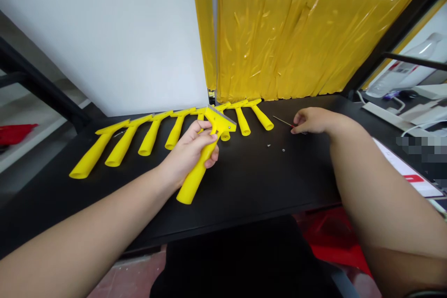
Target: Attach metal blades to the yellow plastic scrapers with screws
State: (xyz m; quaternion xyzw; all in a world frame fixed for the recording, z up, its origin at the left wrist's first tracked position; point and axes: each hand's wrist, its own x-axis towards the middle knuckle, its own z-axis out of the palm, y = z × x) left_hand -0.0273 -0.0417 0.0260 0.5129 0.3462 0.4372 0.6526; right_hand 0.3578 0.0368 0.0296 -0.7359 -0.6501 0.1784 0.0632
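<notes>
My left hand (193, 151) is wrapped round the handle of a yellow scraper (195, 181), whose head with a metal strip tilts up to the right. A screw shows on that head. At the right, my right hand (309, 122) has its fingers closed on a thin screwdriver (283, 121); the shaft points left and most of the handle is hidden by the fingers. Between the hands, a small screw (268, 145) and a small nut-like piece (283, 150) lie on the black table (251, 181).
Several more yellow scrapers (120, 146) lie in a row along the table's back edge. Behind them hang a white panel (104, 32) and yellow plastic sheeting (296, 32). A clear bottle (405, 65) lies at the right, near a paper sheet (398, 163). Black frame posts stand at both sides.
</notes>
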